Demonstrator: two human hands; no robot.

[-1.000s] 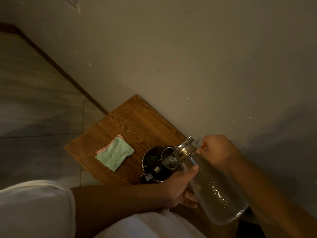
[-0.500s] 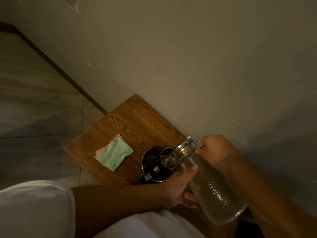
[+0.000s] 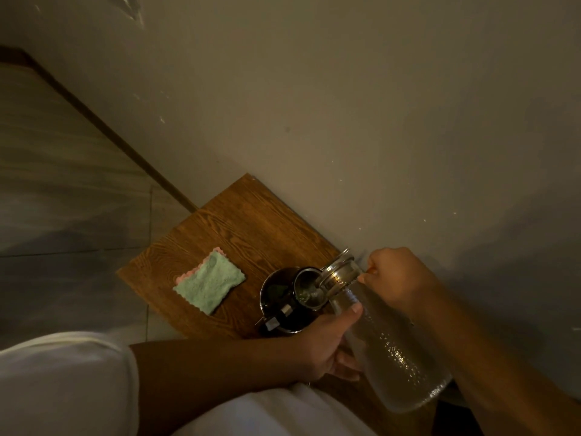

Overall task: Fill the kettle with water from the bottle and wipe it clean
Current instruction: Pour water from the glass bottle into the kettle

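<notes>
A dark metal kettle (image 3: 279, 294) stands on a small wooden table (image 3: 239, 225), its lid open. Over it leans a clear textured glass bottle (image 3: 390, 350), its metal-collared mouth (image 3: 338, 273) tilted down into the kettle's opening. My left hand (image 3: 327, 344) grips the bottle's body from below, thumb across the glass. My right hand (image 3: 399, 278) holds the bottle at its neck from the wall side. A green cloth with pink edging (image 3: 209, 284) lies flat on the table to the left of the kettle.
The table stands against a plain wall (image 3: 345, 105). Tiled floor (image 3: 63, 199) and a dark skirting strip lie to the left. My white clothing (image 3: 63, 385) fills the lower left, close under my left forearm.
Almost nothing differs; the bottle stays tilted over the kettle with both hands in the same grip, shifted only slightly.
</notes>
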